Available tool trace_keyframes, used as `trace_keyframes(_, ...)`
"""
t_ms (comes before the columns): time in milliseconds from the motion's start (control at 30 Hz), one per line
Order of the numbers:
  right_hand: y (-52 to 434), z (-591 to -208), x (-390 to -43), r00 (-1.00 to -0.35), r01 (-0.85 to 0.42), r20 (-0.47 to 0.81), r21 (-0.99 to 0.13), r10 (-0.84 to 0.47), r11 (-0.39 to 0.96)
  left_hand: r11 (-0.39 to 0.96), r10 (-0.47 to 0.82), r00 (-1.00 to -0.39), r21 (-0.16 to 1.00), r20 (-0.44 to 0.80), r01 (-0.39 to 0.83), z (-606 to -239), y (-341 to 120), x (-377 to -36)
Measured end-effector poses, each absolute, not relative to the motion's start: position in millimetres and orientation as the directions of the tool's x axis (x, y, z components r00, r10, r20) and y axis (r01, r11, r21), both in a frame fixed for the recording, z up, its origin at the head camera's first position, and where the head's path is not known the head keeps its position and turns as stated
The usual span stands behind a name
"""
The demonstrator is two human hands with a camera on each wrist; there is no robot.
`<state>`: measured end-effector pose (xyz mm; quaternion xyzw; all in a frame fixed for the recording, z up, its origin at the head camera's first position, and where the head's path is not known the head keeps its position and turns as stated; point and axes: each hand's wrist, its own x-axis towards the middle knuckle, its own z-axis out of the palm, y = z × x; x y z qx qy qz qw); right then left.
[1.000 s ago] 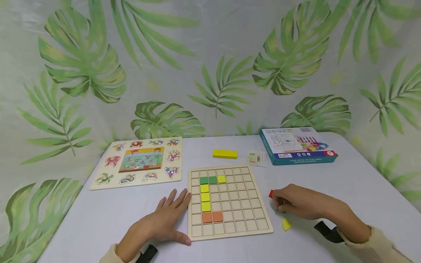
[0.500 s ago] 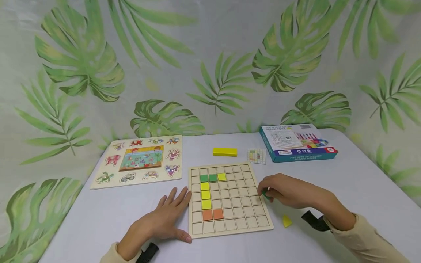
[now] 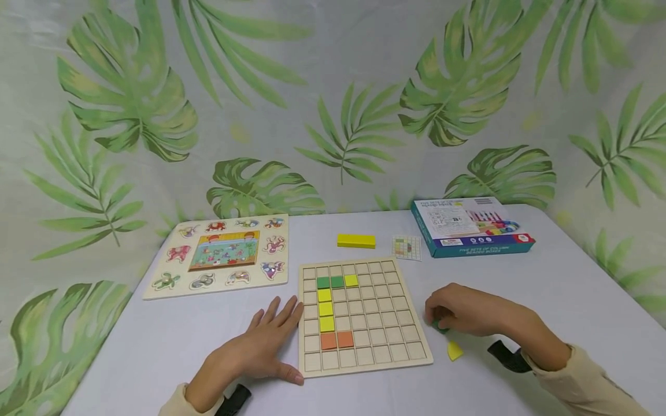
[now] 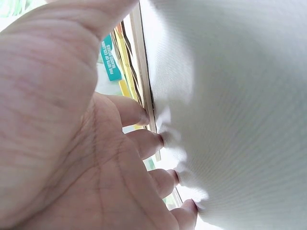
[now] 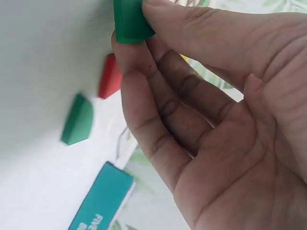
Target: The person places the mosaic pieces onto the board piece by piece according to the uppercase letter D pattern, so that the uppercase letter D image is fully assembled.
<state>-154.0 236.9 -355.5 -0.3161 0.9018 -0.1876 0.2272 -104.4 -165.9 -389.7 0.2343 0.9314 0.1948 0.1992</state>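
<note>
- Green block (image 5: 132,21) sits in the pinch of the right hand (image 3: 465,310), just beyond the right edge of the grid board (image 3: 382,319); whether it rests on the tablecloth (image 3: 562,289) or hangs above it, I cannot tell.
- Slipping looks the likeliest trouble: an uneven squeeze on so small a piece could make it twist or drop.
- Crowding could cause another. A red block (image 5: 110,76) and a second green block (image 5: 78,120) lie near the hand, with a yellow piece (image 3: 455,351) on its near side, so a careless sweep might knock one away.
- Board shift is possible too, if the left hand (image 3: 260,341) pushes sideways; that might jar the coloured tiles (image 3: 326,309).
- Right fingers: thumb and fingertip are parted only by the green block; the others bend loosely and appear to hold nothing.
- Left fingers: spread wide, tips down on the cloth along the board's left edge, the forefinger seemingly touching it, gripping nothing.
</note>
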Motion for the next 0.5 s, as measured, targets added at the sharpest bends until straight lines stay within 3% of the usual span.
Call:
trace_keyframes(267, 244, -360, -147, -0.739, -0.462, -0.291, -0.437, -0.607, 0.772, 0.815, 0.510, -0.810, 0.463, -0.289, 0.348, -390, -166, -104)
trace_keyframes(500, 251, -361, -132, -0.720, -0.403, -0.347, -0.496, -0.601, 0.769, 0.819, 0.510, -0.813, 0.446, -0.279, 0.361, -393, -166, -105)
